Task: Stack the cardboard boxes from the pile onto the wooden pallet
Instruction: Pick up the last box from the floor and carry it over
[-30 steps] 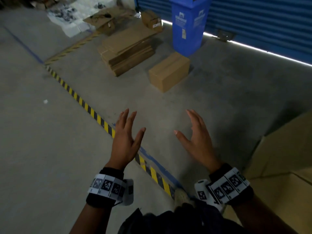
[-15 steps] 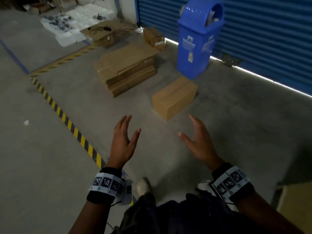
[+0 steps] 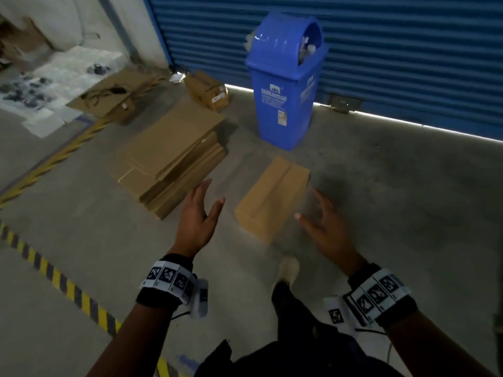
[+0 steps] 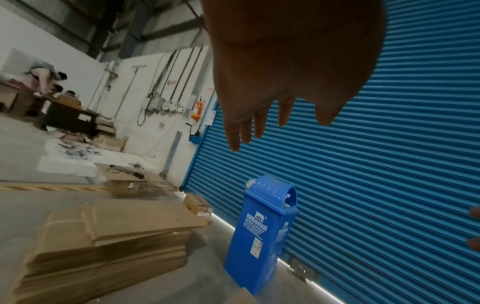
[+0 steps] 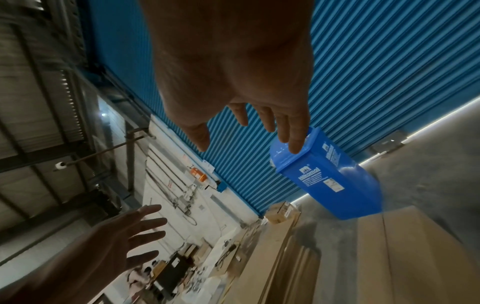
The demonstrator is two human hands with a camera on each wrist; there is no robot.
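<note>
A closed brown cardboard box [image 3: 272, 197] lies on the concrete floor just ahead of me; its top [image 5: 405, 253] also shows in the right wrist view. My left hand [image 3: 202, 213] is held out empty to the box's left, fingers straight. On the other side my right hand [image 3: 318, 221] is spread and empty, near the box's right end. Neither hand touches the box. No wooden pallet is in view.
A stack of flattened cardboard sheets [image 3: 168, 159] lies left of the box. A blue plastic bin [image 3: 285, 77] stands behind it against the blue roller shutter [image 3: 408, 50]. A small labelled box [image 3: 208, 89] sits by the shutter. A yellow-black floor stripe [image 3: 62, 281] runs at left.
I have walked toward the box: it, the bin and the flat cardboard have come closer. The boxes at the right edge have dropped out of view. Both hands stay spread and empty.
</note>
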